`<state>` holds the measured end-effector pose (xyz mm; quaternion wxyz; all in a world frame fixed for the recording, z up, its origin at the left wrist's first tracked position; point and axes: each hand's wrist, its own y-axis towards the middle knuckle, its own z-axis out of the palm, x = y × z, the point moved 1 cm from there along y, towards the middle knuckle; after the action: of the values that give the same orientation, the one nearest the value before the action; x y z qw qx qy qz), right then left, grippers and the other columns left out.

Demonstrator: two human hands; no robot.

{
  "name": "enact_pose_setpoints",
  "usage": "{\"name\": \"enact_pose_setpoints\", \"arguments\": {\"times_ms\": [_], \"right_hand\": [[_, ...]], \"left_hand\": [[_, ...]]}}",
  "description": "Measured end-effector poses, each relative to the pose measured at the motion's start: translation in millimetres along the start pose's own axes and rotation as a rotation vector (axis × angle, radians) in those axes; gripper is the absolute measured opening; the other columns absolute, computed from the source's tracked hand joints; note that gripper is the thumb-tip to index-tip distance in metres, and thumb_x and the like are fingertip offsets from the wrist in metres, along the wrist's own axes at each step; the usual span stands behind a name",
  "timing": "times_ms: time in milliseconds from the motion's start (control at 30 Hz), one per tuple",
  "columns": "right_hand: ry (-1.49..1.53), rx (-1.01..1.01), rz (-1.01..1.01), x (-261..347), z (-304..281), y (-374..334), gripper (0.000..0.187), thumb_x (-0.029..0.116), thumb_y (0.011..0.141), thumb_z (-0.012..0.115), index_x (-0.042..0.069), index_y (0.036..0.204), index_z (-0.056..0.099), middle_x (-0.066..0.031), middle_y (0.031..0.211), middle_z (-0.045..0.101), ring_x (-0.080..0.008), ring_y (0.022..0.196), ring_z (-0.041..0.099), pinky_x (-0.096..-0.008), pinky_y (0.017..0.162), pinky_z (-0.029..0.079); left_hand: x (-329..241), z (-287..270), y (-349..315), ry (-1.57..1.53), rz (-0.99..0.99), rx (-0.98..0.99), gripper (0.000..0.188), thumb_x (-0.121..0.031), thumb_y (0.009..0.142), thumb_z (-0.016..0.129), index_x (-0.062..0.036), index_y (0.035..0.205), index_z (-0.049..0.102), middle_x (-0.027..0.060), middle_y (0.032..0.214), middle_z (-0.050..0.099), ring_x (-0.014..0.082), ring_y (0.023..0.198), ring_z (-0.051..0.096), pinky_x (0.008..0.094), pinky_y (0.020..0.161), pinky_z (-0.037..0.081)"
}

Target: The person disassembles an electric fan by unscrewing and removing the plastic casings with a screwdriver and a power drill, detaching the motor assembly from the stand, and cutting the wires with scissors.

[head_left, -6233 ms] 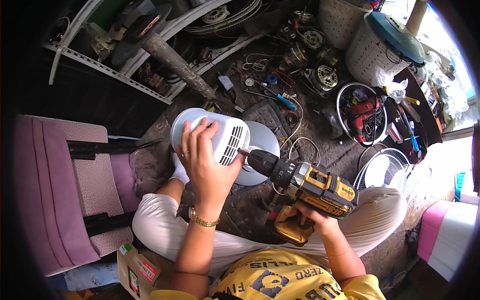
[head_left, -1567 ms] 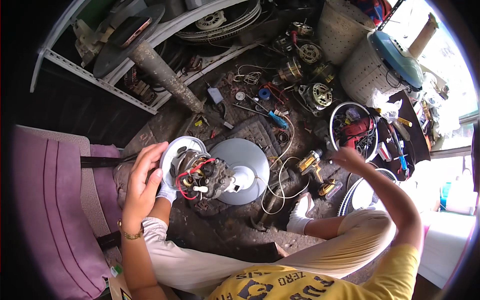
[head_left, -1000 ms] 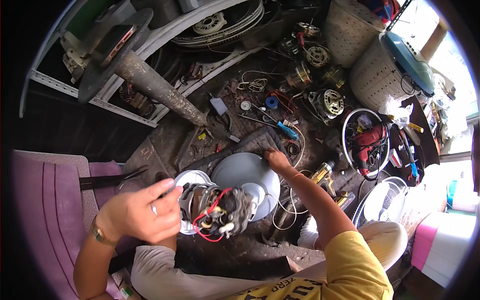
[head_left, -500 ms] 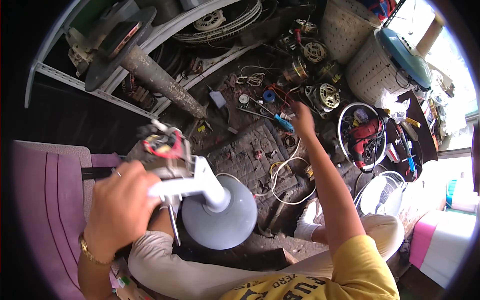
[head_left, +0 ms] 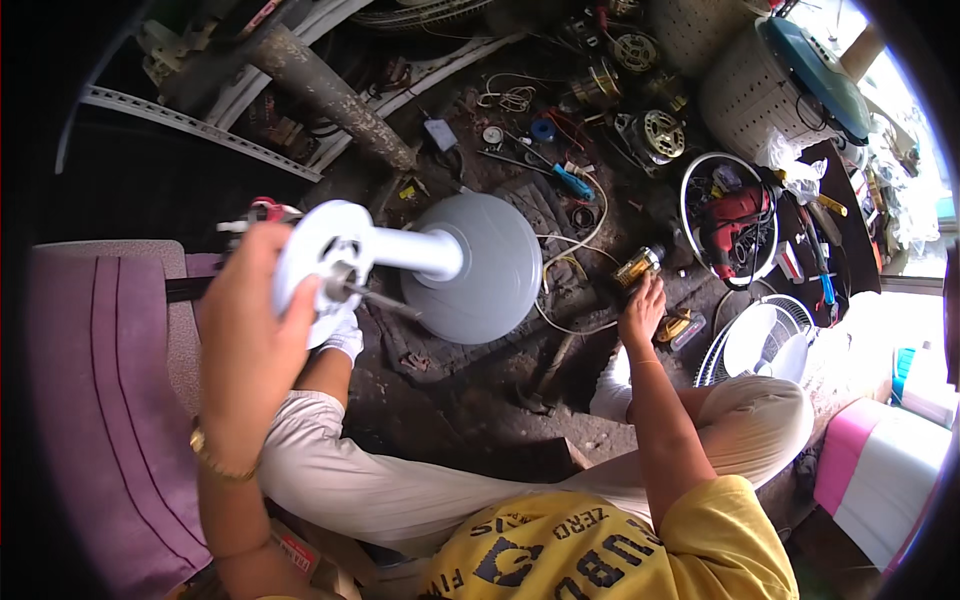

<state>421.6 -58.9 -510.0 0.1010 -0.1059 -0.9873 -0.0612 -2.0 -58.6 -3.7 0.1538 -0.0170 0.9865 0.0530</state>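
My left hand [head_left: 255, 320] is wrapped round a white fan stand's upper part [head_left: 318, 262], where a thin metal shaft [head_left: 380, 300] sticks out of the round housing. A white neck joins this to a round grey base [head_left: 485, 275], and the stand is tipped on its side. Red and dark wiring shows behind the housing, and my hand covers part of it. My right hand [head_left: 643, 312] reaches down with fingers stretched out, its fingertips at the near end of a small gold-and-black can [head_left: 638, 266]. Whether they grip the can is hard to see.
A blue-handled screwdriver [head_left: 572, 182] and pale cord lie on the dirty floor. At the right are a white-rimmed tub [head_left: 690, 240] with a red power drill [head_left: 735, 228] and a white fan cage [head_left: 755, 340]. A rusty post [head_left: 335, 95] stands front left, beside a purple seat [head_left: 105, 400].
My right hand has drawn back from beside the screwdriver to the small can. My left hand has turned the fan stand, so its housing faces me and the base tilts up. The view has shifted.
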Motion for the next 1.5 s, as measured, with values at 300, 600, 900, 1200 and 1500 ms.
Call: {"name": "enact_pose_setpoints", "arguments": {"times_ms": [300,600,900,1200,1500], "right_hand": [[0.083,0.307,0.187,-24.8,-18.7,44.3,0.108,0.023,0.075,0.090,0.013,0.163,0.029,-0.0179,0.145,0.053,-0.0469,0.125,0.062,-0.0579,0.096,0.057],[1.192,0.151,0.130,70.8,-151.1,25.1,0.067,0.011,0.084,0.081,0.003,0.145,0.055,-0.0119,0.127,0.071,-0.0236,0.118,0.067,-0.0356,0.102,0.051],[1.822,0.428,0.094,152.9,-294.9,-83.6,0.054,0.022,0.091,0.078,0.000,0.138,0.061,-0.0127,0.119,0.073,-0.0259,0.104,0.072,-0.0400,0.095,0.056],[1.748,0.308,0.237,137.3,-261.7,-61.3,0.047,0.015,0.094,0.072,0.000,0.138,0.062,-0.0145,0.126,0.073,-0.0220,0.095,0.071,-0.0355,0.085,0.058],[2.311,0.876,0.596,181.6,-73.4,-14.8,0.038,0.025,0.097,0.070,0.003,0.127,0.066,-0.0114,0.116,0.076,-0.0229,0.082,0.071,-0.0406,0.082,0.061]], "left_hand": [[-3.1,60.5,-2.0,-0.098,0.239,-0.071,0.064,-0.016,0.093,0.074,-0.0153,0.153,0.050,0.0173,0.127,0.071,0.0428,0.105,0.071,0.0516,0.083,0.059],[-0.6,55.1,-28.1,-0.012,0.311,-0.035,0.061,-0.021,0.083,0.081,-0.0274,0.142,0.066,0.0078,0.117,0.059,0.0311,0.107,0.064,0.0494,0.088,0.053],[7.8,83.0,-34.1,-0.030,0.503,-0.141,0.065,-0.035,0.090,0.076,-0.0157,0.150,0.059,0.0198,0.158,0.047,0.0467,0.149,0.040,0.0606,0.123,0.030],[-5.1,77.8,-30.2,0.335,0.355,-0.208,0.051,-0.047,0.083,0.073,-0.0191,0.126,0.074,0.0101,0.151,0.055,0.0431,0.153,0.034,0.0797,0.117,0.015],[12.3,69.9,-11.1,0.145,0.327,-0.102,0.054,-0.047,0.082,0.067,-0.0132,0.124,0.074,0.0136,0.136,0.064,0.0372,0.133,0.050,0.0541,0.110,0.027]]}}
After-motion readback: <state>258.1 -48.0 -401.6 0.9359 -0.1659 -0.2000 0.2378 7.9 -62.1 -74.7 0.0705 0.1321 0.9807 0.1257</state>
